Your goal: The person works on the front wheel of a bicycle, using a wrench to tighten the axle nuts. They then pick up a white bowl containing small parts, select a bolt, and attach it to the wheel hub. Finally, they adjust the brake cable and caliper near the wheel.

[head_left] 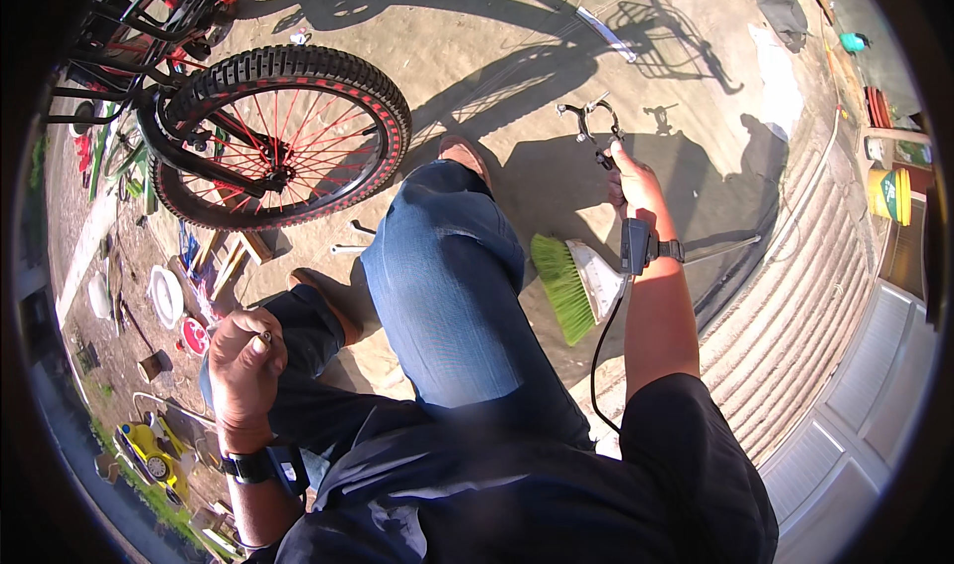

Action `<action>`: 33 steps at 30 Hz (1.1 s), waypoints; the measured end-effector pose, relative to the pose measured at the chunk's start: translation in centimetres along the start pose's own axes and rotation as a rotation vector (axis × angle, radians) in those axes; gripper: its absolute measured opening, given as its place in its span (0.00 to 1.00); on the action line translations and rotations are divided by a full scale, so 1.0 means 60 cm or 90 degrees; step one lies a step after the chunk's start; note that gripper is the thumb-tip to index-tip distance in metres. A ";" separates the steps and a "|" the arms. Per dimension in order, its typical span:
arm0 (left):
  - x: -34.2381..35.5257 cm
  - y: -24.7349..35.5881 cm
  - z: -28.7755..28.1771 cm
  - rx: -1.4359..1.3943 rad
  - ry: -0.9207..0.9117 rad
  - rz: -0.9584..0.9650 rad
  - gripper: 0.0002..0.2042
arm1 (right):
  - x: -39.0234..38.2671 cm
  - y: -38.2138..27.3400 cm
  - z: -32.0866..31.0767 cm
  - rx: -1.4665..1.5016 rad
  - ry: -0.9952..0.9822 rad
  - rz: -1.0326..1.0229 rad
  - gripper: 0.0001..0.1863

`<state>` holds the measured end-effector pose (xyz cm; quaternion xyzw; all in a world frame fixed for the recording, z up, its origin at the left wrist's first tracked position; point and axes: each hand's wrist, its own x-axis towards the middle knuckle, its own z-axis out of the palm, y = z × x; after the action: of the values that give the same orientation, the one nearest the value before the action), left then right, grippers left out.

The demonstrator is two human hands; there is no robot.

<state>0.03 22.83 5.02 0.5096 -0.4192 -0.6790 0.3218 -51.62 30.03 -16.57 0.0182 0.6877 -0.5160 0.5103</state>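
Observation:
My right hand (636, 188), reaching forward over the concrete, is closed on a black and silver bicycle brake caliper (615, 123) with curved arms. Between the thumb and fingers of my left hand (243, 375) is a small round metal piece (266, 337), too small to name. That hand is raised beside my left leg. Ahead on the left is a bicycle's front wheel (281, 142), with a knobby black tyre and red spokes. It sits in a black fork (174, 152), apart from both hands.
A broom head (568, 284) with green bristles lies by my right forearm. Two wrenches (348, 249) rest on the ground near my left knee. Wooden pieces (234, 266), a white oval ring (166, 298) and a yellow toy car (154, 457) are at left. A yellow bucket (889, 194) stands far right.

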 end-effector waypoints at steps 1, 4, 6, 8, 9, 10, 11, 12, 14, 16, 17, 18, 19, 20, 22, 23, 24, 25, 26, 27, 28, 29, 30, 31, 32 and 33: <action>-0.002 -0.001 -0.001 0.000 0.002 0.001 0.11 | -0.003 -0.003 0.000 0.000 0.006 -0.001 0.18; -0.010 -0.002 -0.003 -0.001 -0.003 0.014 0.11 | -0.009 -0.003 0.000 0.030 0.041 0.015 0.20; -0.015 -0.005 -0.006 0.004 0.000 0.017 0.11 | 0.003 0.015 -0.018 0.033 0.079 0.035 0.22; -0.010 -0.006 -0.007 0.008 -0.007 0.021 0.10 | 0.049 0.063 -0.070 0.016 0.128 0.055 0.23; -0.014 -0.006 -0.008 0.010 -0.006 0.022 0.10 | 0.045 0.069 -0.077 0.031 0.128 0.058 0.24; -0.017 -0.006 -0.010 0.013 -0.007 0.022 0.10 | 0.035 0.080 -0.086 0.047 0.128 0.060 0.26; -0.023 -0.009 -0.011 0.012 -0.002 0.024 0.10 | 0.025 0.090 -0.094 0.063 0.128 0.061 0.28; -0.026 -0.011 -0.014 0.010 0.001 0.026 0.10 | 0.016 0.099 -0.104 0.057 0.118 0.071 0.27; -0.028 -0.010 -0.015 0.008 -0.002 0.030 0.09 | 0.002 0.127 -0.127 0.046 0.094 0.071 0.23; -0.035 -0.006 -0.012 0.008 -0.006 0.038 0.09 | -0.009 0.161 -0.144 0.034 0.073 0.061 0.20; -0.040 -0.005 -0.013 0.007 -0.003 0.039 0.09 | -0.013 0.182 -0.149 0.029 0.063 0.051 0.19; -0.044 -0.004 -0.013 0.006 -0.002 0.040 0.09 | -0.015 0.205 -0.158 0.024 0.056 0.042 0.17; -0.051 -0.002 -0.012 0.005 0.000 0.041 0.09 | -0.016 0.227 -0.166 0.015 0.041 0.036 0.16; -0.056 -0.001 -0.011 0.005 0.001 0.044 0.08 | 0.000 0.263 -0.185 -0.020 0.020 0.014 0.16; -0.044 -0.004 -0.009 -0.005 -0.023 0.042 0.08 | 0.056 0.344 -0.265 -0.501 -0.059 -0.213 0.15; -0.040 -0.009 -0.012 -0.013 -0.033 0.043 0.08 | 0.076 0.375 -0.297 -0.700 -0.065 -0.336 0.15; -0.051 -0.007 -0.014 -0.009 -0.028 0.050 0.08 | 0.080 0.380 -0.285 -0.726 -0.105 -0.293 0.15; -0.060 -0.006 -0.016 -0.005 -0.024 0.056 0.08 | 0.081 0.386 -0.274 -0.734 -0.132 -0.260 0.17; -0.067 -0.004 -0.019 -0.004 -0.017 0.061 0.08 | 0.081 0.389 -0.266 -0.742 -0.155 -0.228 0.19; -0.073 -0.004 -0.023 -0.004 -0.011 0.066 0.08 | 0.077 0.392 -0.259 -0.752 -0.177 -0.194 0.21; -0.078 -0.003 -0.026 -0.004 -0.006 0.070 0.08 | 0.073 0.398 -0.250 -0.718 -0.170 -0.191 0.22; -0.083 0.000 -0.027 -0.003 -0.004 0.075 0.08 | 0.068 0.395 -0.243 -0.730 -0.184 -0.208 0.22; -0.088 0.003 -0.029 -0.004 -0.002 0.078 0.08 | 0.065 0.391 -0.237 -0.742 -0.197 -0.225 0.23; -0.093 0.005 -0.030 -0.004 -0.001 0.082 0.08 | 0.061 0.387 -0.230 -0.754 -0.210 -0.243 0.23; -0.100 0.008 -0.033 -0.003 0.008 0.087 0.08 | 0.055 0.383 -0.223 -0.766 -0.226 -0.270 0.23; -0.107 0.010 -0.036 -0.002 0.017 0.092 0.08 | 0.048 0.377 -0.217 -0.773 -0.242 -0.292 0.23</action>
<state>3.88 27.57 8.00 0.4862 -0.4494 -0.6481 0.3764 -49.41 48.65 -34.98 -0.5096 0.7402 -0.1276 0.4197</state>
